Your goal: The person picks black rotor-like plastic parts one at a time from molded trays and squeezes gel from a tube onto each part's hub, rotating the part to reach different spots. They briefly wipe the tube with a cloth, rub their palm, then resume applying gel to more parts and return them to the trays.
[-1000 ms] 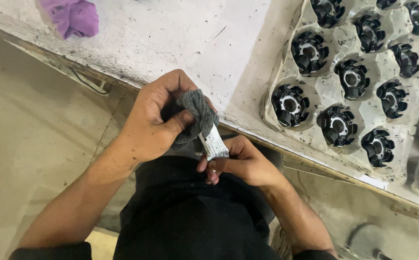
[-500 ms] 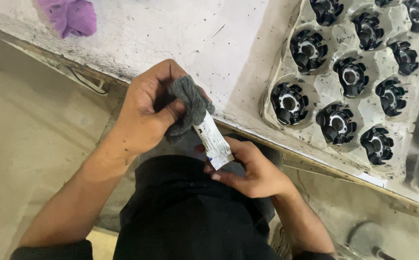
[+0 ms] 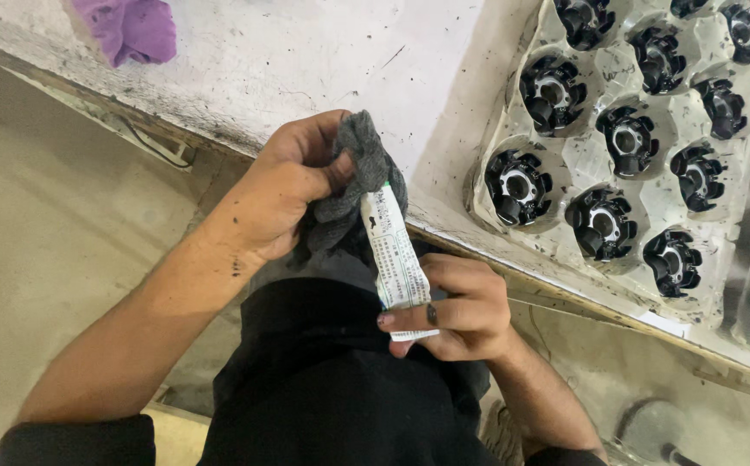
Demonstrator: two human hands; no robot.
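While gray cloth (image 3: 359, 185) perhaps hides tube (image 3: 396, 255) tip.

We have one view only, from the head, looking steeply down and close onto our left hand (image 3: 284, 194) and right hand (image 3: 452, 311) over our lap, the workbench (image 3: 306, 60) edge crossing the upper frame
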